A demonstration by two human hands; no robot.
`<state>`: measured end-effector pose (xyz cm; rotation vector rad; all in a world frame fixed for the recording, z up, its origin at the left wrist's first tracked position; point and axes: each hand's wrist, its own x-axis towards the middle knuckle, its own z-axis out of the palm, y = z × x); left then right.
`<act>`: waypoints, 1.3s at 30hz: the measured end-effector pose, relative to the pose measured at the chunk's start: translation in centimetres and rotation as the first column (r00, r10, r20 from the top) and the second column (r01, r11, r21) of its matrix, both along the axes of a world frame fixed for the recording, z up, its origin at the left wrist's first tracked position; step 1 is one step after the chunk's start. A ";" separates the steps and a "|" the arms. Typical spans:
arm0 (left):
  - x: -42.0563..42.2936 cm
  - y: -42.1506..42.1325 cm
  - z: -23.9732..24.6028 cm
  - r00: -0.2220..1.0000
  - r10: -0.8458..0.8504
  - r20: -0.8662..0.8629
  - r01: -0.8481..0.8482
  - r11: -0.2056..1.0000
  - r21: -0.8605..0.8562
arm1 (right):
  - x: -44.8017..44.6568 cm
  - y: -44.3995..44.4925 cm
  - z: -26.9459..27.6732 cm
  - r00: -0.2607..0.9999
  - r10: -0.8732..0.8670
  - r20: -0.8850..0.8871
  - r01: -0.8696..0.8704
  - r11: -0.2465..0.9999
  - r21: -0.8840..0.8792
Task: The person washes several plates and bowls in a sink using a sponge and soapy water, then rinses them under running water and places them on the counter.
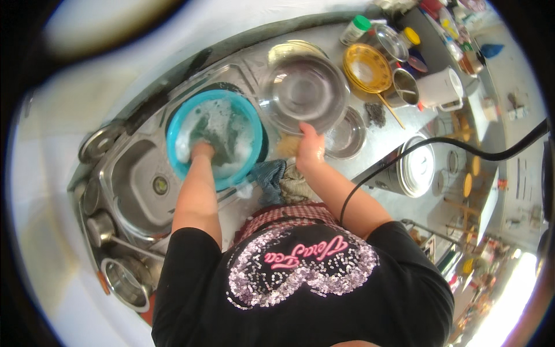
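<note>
Soapy water fills a turquoise plastic basin (259, 141) standing in the sink. My left hand (203, 150) dips into the foam near the basin's lower left side; its fingers are under water, so whether they hold anything is hidden. With my right hand (310, 145) I grip the near rim of a large round metal bowl (303, 93), thumb on the rim. The bowl is tilted over the counter, right of the basin. Behind it shows a yellowish round dish (295, 47). A smaller metal bowl (347, 132) lies beside my right hand. Crumpled cloths (271, 178) lie below the large bowl.
An empty sink bowl (143, 182) is at the left, with metal pans (125, 284) near it. Stacked yellow bowls (367, 67), a white pitcher (438, 89), a dark scouring pad (375, 113) and jars stand at the right. A black cable (433, 141) crosses the view.
</note>
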<state>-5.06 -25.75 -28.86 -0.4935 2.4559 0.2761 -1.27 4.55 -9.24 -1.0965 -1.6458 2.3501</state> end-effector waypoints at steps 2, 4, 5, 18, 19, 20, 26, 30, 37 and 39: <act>-0.4 0.1 -1.0 0.998 0.065 0.010 -0.065 0.998 0.001 | 1.6 3.2 -0.6 0.992 -0.075 0.104 0.101 0.956 -0.275; -0.5 0.4 -1.4 0.993 -0.066 -0.102 0.051 0.989 -0.140 | 3.0 5.9 -1.1 0.969 -0.096 0.226 0.190 0.877 -0.441; -0.5 0.9 -1.2 0.947 -0.254 -0.196 0.198 0.943 -0.267 | 3.7 6.8 -1.3 0.987 -0.059 0.149 0.126 0.862 -0.491; 3.5 5.9 16.7 0.874 -0.062 -0.482 0.008 0.994 -0.113 | 1.9 -1.2 1.1 0.479 0.877 0.035 -0.758 0.393 0.520; 4.5 5.5 17.4 0.859 -0.032 -0.510 -0.014 0.996 -0.087 | 0.8 -2.8 0.9 0.398 0.914 0.076 -0.713 0.257 0.652; 5.5 5.0 17.8 0.817 -0.011 -0.576 -0.031 0.998 -0.062 | -0.4 -4.5 0.6 0.372 0.928 0.024 -0.528 0.190 0.828; 11.1 2.5 15.7 0.729 -0.205 -0.653 -0.072 0.926 -0.371 | -7.6 -14.4 -4.4 0.316 0.844 0.434 -0.430 -0.280 0.858; 12.0 1.3 13.0 0.565 -0.108 -0.818 -0.175 0.953 -0.246 | -9.5 -16.2 -8.5 0.121 0.657 0.744 -0.526 -0.593 0.609; 11.9 1.4 13.0 0.390 -0.192 -0.900 -0.101 0.963 -0.249 | -7.3 -16.2 -8.6 0.074 0.808 0.585 -0.502 -0.477 0.722; 11.7 1.4 13.5 0.356 -0.179 -0.917 -0.081 0.972 -0.221 | -6.5 -16.4 -7.4 0.203 0.867 0.455 -0.452 -0.329 0.829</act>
